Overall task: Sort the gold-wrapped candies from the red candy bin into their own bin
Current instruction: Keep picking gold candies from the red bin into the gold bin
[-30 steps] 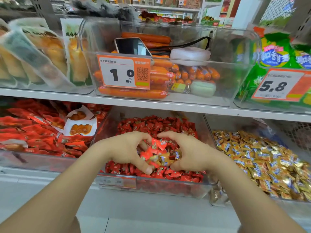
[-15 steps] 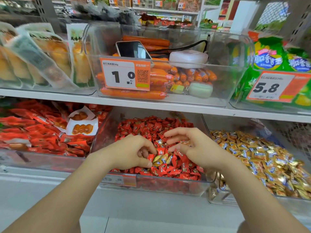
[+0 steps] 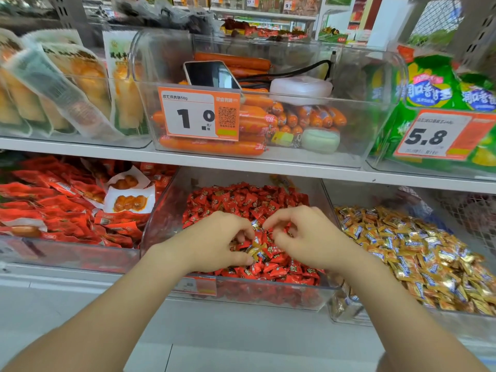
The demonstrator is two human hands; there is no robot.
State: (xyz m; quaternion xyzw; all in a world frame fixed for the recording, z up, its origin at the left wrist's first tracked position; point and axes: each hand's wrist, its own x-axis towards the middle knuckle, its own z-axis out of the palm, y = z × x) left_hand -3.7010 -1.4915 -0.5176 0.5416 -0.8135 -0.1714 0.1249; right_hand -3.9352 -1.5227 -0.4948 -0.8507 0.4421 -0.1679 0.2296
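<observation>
Between the curled fingers (image 3: 244, 232) lies a gold-wrapped candy (image 3: 258, 250).

two hands, a left hand (image 3: 214, 244) and a right hand (image 3: 311, 237). three clear bins on the lower shelf (image 3: 53, 281): one bin of red packets (image 3: 67, 257), one red candy bin (image 3: 166, 210), one gold candy bin (image 3: 349, 315), each holding more pieces than can be counted. about two gold-wrapped candies (image 3: 257, 251) lie among the red. above, three upper bins (image 3: 375, 103), two large price tags (image 3: 198, 114), one phone (image 3: 212, 75), one white case (image 3: 300, 87), one green case (image 3: 320, 140).
</observation>
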